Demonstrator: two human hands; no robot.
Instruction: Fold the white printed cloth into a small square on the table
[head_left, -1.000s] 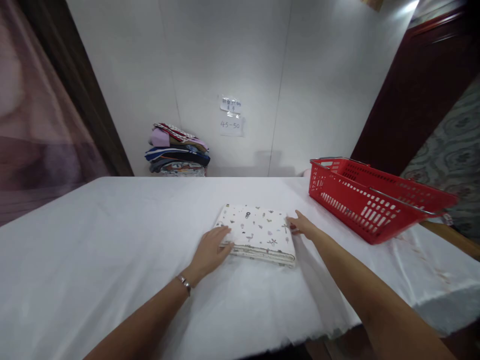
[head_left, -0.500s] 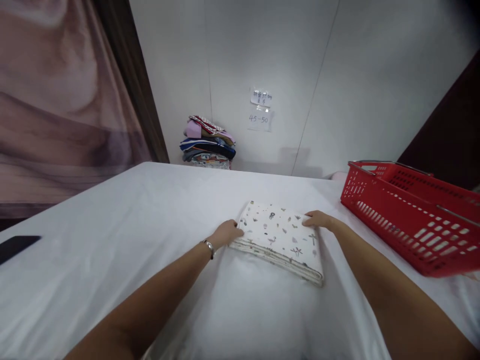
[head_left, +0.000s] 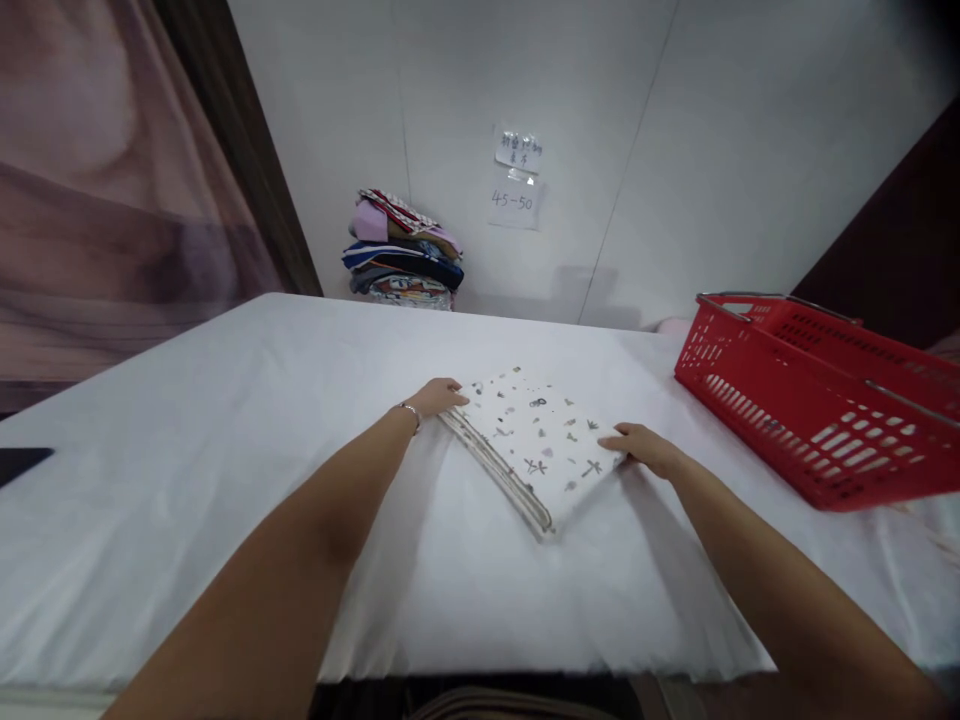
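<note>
A folded white cloth with small printed plants and animals is held over the middle of the table, turned so one corner points toward me. Its stacked layers show along the near left edge. My left hand, with a bracelet at the wrist, pinches the left corner, thumb on top. At the right corner, my right hand grips the cloth the same way, its fingers hidden underneath. Whether the cloth's underside touches the table I cannot tell.
The white-covered table spans the view. A red plastic basket stands at the right. Behind the table's far edge rises a pile of folded fabrics against the wall. A dark flat object lies at the left edge. Paper signs hang on the wall.
The cloth has turned clockwise, its near corner swinging left and toward the middle. My left hand has moved left and farther away with its corner. Both hands keep hold. The camera view has tilted down.
</note>
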